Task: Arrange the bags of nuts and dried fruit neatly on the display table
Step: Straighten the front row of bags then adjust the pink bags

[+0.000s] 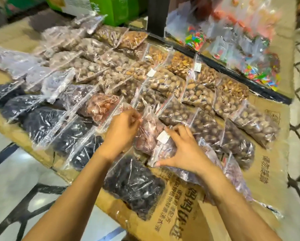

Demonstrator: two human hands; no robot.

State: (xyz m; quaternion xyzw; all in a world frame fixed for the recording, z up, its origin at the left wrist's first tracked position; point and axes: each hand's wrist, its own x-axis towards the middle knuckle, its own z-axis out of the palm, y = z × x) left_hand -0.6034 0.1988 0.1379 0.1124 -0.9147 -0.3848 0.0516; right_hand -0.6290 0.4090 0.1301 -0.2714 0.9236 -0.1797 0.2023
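Both hands work on one clear bag [150, 134] of reddish-brown dried fruit that lies near the front edge of the table [267, 173], in the middle of the display. The left hand [123, 129] pinches the bag's upper left side, fingers curled into the plastic; its fingertips are partly lost in the crinkled film. The right hand [182, 150] is spread over the bag's lower right part, thumb at the bottom corner, fingers just below a white label [163, 136]; how firmly it grips cannot be told. Overlapping rows of nut bags [170, 80] fill the table behind, blurred towards the far left corner so their contents are hard to make out. Dark fruit bags [41, 122] line the left edge, and one more [135, 185] lies at the front edge, partly under the left forearm. Printed cardboard covers the table; its text is unreadable. A black bar [220, 66] crosses the far side, with candy bags [196, 39] beyond it, cut off by the frame's top. Green boxes [116, 9] stand at the far edge, also cut off.
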